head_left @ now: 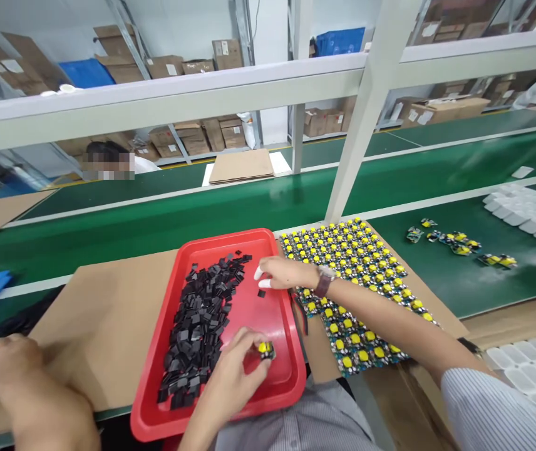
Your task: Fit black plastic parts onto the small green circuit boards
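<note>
Our left hand (pixel 237 363) pinches a board (pixel 266 350) at its fingertips; our right hand (pixel 283 273), fingers closing, touches a black chip (pixel 262 292) beneath them in the tray (pixel 291 376).

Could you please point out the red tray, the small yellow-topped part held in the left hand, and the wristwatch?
red tray (pixel 291 376): head view, on its bare right rim.
yellow-topped part (pixel 265 349): head view, on its yellow top, at the left hand's fingertips.
wristwatch (pixel 324 281): head view, on the strap at the right wrist.

Co-worker's hands (pixel 9 369): cut off at left edge. White trays (pixel 531 369): cropped right. Left hand (pixel 235 369): fingertips hide most of circuit board (pixel 265 349).
</note>
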Motion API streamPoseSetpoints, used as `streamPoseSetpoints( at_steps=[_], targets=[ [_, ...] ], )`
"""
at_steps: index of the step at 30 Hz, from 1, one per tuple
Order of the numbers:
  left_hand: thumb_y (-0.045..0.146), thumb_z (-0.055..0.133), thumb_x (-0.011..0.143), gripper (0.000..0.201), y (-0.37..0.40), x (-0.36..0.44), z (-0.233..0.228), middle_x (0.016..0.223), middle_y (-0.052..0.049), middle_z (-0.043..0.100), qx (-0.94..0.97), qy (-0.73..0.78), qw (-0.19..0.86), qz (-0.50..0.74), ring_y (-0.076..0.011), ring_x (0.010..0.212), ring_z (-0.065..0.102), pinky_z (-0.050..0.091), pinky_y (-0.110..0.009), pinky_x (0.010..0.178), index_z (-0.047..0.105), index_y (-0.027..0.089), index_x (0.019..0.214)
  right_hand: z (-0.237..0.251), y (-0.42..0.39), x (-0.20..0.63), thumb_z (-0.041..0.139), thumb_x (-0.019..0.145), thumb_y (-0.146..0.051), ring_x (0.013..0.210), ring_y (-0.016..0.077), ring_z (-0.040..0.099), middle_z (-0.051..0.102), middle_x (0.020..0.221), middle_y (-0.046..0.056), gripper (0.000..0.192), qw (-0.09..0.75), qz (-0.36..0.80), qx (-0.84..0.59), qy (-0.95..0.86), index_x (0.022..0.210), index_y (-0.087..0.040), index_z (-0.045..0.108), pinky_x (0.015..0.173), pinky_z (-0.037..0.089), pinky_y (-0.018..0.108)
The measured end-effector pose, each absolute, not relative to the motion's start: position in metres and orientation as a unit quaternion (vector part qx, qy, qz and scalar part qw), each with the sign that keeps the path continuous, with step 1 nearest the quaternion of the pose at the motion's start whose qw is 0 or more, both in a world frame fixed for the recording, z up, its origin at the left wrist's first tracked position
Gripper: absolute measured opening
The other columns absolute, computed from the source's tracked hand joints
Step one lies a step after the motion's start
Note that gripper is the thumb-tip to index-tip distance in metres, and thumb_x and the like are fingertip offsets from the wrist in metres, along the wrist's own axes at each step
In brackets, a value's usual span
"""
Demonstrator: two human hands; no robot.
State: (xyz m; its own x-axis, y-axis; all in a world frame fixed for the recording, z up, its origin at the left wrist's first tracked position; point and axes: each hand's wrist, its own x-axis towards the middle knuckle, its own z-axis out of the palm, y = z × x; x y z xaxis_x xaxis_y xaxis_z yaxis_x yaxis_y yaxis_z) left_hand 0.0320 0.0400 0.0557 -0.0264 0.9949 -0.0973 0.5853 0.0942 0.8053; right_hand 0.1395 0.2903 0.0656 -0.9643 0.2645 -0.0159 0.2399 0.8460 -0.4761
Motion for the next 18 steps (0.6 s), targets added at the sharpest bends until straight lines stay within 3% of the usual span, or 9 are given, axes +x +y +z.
streamPoseSetpoints(
  at_steps=[2,6,8,13,18],
  targets=[
    [0.013,0.06,0.089,0.022,0.031,0.022,0.051,0.108,-0.005,0.069,0.63,0.66,0.336,0.233,-0.0226,0.103,0.068,0.054,-0.038,0.096,0.068,0.025,0.106,0.075,0.293,0.164,0.067,0.096,-0.023,0.108,0.025,0.07,0.075,0.115,0.012,0.02,0.03,0.218,-0.161,-0.962,0.113,-0.016,0.075,0.094,0.049,0.033],
    [0.023,0.069,0.089,0.028,0.029,0.015,0.05,0.118,-0.007,0.073,0.654,0.659,0.332,0.164,-0.0279,0.111,0.069,0.054,-0.043,0.098,0.07,0.027,0.117,0.077,0.275,0.215,0.077,0.083,-0.02,0.087,0.0306,0.072,0.076,0.09,0.016,0.007,-0.026,0.15,-0.229,-0.961,0.085,-0.013,0.078,0.079,0.051,0.036],
    [0.031,0.064,0.095,0.028,0.036,0.014,0.055,0.123,-0.008,0.073,0.656,0.662,0.321,0.167,-0.0286,0.115,0.068,0.054,-0.044,0.1,0.069,0.027,0.122,0.067,0.257,0.233,0.081,0.078,-0.018,0.084,0.0316,0.071,0.075,0.084,0.017,0.007,-0.058,0.122,-0.248,-0.959,0.077,-0.013,0.077,0.078,0.051,0.038],
    [0.036,0.056,0.101,0.025,0.055,0.02,0.07,0.122,-0.006,0.073,0.676,0.635,0.321,0.191,-0.0254,0.114,0.069,0.054,-0.04,0.1,0.068,0.027,0.122,0.047,0.233,0.254,0.074,0.082,-0.017,0.094,0.0333,0.069,0.073,0.098,0.02,0.007,-0.069,0.09,-0.271,-0.956,0.087,-0.012,0.075,0.088,0.049,0.042],
    [0.034,0.058,0.1,0.03,0.062,0.038,0.068,0.131,-0.007,0.071,0.675,0.632,0.321,0.205,-0.0263,0.122,0.067,0.053,-0.042,0.105,0.065,0.027,0.128,0.053,0.243,0.264,0.064,0.092,-0.021,0.092,0.0257,0.069,0.072,0.1,0.011,0.009,-0.041,0.114,-0.272,-0.955,0.095,-0.016,0.072,0.086,0.048,0.036]
  ],
)
